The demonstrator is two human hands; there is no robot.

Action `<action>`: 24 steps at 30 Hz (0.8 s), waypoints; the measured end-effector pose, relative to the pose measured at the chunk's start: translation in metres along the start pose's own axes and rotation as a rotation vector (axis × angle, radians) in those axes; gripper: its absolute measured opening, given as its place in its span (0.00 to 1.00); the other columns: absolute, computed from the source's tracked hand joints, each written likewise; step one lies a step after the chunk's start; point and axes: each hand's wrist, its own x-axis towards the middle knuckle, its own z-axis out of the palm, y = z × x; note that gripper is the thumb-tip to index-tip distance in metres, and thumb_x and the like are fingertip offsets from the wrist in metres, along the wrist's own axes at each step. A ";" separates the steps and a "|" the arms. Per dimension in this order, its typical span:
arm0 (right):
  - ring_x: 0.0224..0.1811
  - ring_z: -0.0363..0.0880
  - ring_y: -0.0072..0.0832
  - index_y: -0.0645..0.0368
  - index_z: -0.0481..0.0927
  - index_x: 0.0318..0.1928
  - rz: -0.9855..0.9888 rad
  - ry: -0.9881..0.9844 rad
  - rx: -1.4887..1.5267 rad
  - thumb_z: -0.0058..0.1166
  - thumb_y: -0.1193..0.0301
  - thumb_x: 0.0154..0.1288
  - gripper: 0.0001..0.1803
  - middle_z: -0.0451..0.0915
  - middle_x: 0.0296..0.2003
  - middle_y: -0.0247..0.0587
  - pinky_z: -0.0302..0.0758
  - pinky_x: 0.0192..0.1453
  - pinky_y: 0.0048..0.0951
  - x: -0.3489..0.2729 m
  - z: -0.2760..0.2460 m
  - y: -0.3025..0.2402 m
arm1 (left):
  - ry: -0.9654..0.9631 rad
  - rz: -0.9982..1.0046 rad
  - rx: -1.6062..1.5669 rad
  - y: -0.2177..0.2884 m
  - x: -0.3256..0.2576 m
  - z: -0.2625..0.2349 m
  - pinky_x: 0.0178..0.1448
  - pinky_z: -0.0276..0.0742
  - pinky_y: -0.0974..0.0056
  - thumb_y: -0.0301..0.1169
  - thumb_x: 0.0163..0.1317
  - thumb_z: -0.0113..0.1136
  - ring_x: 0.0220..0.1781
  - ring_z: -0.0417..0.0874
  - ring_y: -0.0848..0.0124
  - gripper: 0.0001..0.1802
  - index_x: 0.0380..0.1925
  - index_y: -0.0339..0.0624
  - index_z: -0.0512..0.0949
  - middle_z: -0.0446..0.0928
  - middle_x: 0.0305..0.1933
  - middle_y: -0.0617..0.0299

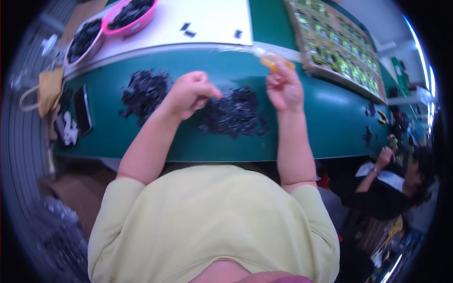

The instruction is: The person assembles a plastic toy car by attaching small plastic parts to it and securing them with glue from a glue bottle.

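Note:
My right hand (286, 87) is raised above the green table and grips a small squeeze bottle (270, 59) of orange-yellow liquid, its pale nozzle pointing to the far left. Fingers curled in, my left hand (192, 92) is closed between two heaps of small black flat pieces. Its thumb side reaches toward the right heap (234, 113); whether it pinches a piece I cannot make out. The left heap (145, 94) lies beyond my left forearm.
A pink basin (128, 29) and a paler basin (71, 60), both full of black pieces, stand far left by a white board (212, 21). A phone (82, 111) lies left. Far right is a tray of green-black parts (337, 47). A co-worker (384, 184) sits at right.

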 end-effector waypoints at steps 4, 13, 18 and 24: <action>0.23 0.64 0.17 0.62 0.72 0.44 0.085 0.075 0.135 0.51 0.80 0.63 0.09 0.76 0.38 0.40 0.62 0.25 0.17 0.004 -0.005 0.005 | -0.032 -0.056 0.055 0.003 0.001 -0.006 0.13 0.55 0.75 0.20 0.49 0.63 0.11 0.64 0.81 0.17 0.19 0.46 0.62 0.76 0.23 0.55; 0.26 0.62 0.19 0.63 0.70 0.46 0.143 0.052 0.212 0.50 0.75 0.66 0.10 0.75 0.40 0.41 0.62 0.28 0.19 0.003 0.001 0.020 | 0.006 -0.010 -0.084 -0.007 -0.001 -0.021 0.24 0.71 0.77 0.25 0.56 0.63 0.23 0.76 0.78 0.06 0.32 0.34 0.78 0.78 0.26 0.61; 0.25 0.67 0.18 0.63 0.71 0.47 0.218 0.009 0.146 0.52 0.64 0.67 0.16 0.76 0.45 0.47 0.65 0.27 0.18 0.003 0.008 0.025 | 0.124 0.082 0.074 -0.014 0.003 -0.026 0.26 0.74 0.75 0.25 0.59 0.61 0.26 0.77 0.79 0.08 0.37 0.33 0.78 0.79 0.31 0.60; 0.29 0.72 0.20 0.66 0.71 0.50 0.068 0.016 -0.108 0.56 0.71 0.63 0.17 0.75 0.49 0.52 0.70 0.31 0.18 -0.002 0.018 0.040 | 0.088 0.076 0.111 -0.018 0.005 -0.021 0.32 0.79 0.73 0.23 0.59 0.58 0.28 0.80 0.76 0.15 0.47 0.32 0.75 0.78 0.32 0.60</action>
